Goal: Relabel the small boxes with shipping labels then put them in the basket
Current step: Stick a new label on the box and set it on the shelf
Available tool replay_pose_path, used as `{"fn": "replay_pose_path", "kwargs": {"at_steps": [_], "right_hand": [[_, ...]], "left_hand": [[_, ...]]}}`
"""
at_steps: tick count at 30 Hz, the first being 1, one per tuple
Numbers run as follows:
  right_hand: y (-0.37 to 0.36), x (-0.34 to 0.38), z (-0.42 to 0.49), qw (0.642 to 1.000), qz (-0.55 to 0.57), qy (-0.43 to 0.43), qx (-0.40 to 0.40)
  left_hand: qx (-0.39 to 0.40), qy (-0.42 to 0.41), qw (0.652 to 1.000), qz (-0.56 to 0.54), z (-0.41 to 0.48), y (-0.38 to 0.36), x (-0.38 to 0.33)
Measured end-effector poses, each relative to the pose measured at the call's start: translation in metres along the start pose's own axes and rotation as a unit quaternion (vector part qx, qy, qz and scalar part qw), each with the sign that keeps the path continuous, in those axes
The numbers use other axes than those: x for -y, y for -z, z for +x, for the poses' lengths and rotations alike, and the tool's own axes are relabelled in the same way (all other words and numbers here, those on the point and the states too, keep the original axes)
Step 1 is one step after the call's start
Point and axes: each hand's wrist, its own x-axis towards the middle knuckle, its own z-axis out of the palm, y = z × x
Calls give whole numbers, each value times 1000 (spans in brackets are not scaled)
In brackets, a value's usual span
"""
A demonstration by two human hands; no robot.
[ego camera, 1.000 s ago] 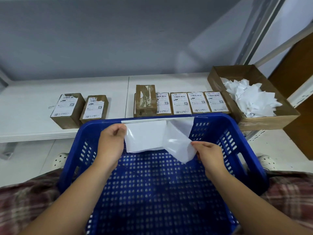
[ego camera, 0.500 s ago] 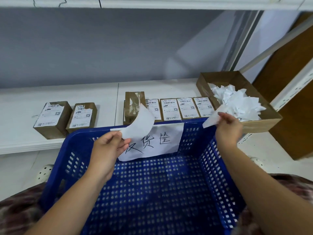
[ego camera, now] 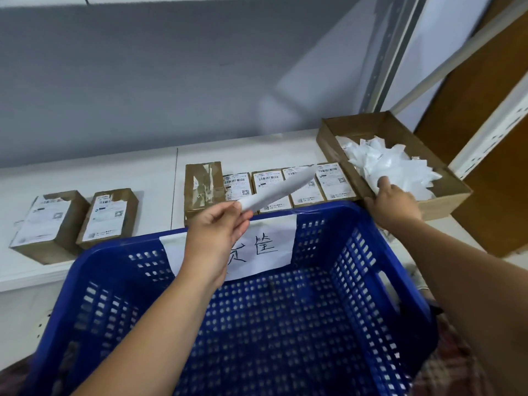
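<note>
Now our left hand pinches label above basket; right hand, grip unclear; next, stick onto taped box.

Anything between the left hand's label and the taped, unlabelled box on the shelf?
Nothing visible. The left hand holds the label above the basket at its far rim, and the taped box stands just beyond that rim on the shelf, unobstructed.
</note>
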Motion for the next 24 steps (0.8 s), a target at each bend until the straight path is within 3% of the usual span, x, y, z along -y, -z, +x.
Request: {"fn": "replay_pose_path", "kwargs": {"at_steps": [3, 7, 9, 14, 21, 24], "right_hand": [[-9, -2, 8, 999, -42, 12, 17], [-17, -14, 21, 991, -94, -52, 84], [-18, -19, 23, 986, -128, -70, 78], [-13, -24, 30, 994, -35, -26, 97], [-12, -17, 22, 998, -9, -26, -55], [-6, -11, 19, 990, 52, -29, -128]], "left_hand": [[3, 7, 1000, 10, 1, -9, 10], [0, 21, 999, 26, -2, -12, 20], [-4, 26, 999, 30, -5, -11, 23], [-6, 34, 998, 43, -10, -10, 28], [-14, 25, 998, 49, -11, -11, 24], [-19, 14, 999, 43, -11, -15, 23]]}}
